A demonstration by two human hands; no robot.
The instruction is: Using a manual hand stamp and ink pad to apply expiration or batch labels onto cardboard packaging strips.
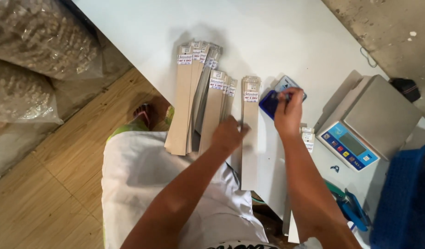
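Labels — white, small — top three fans of long tan packets (212,110) beside the left hand (227,134), which pins one; right hand (288,113) grips a blue stamp (269,103).

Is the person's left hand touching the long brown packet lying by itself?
Touching. The head view shows the left hand pressing its fingers on the single long brown packet.

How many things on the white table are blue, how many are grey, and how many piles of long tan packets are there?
Blue: 3 – stamp pad, basket, stapler
Grey: 1 – weighing scale
Tan packet piles: 3 – left pile, middle pile, single strip
Total: 7
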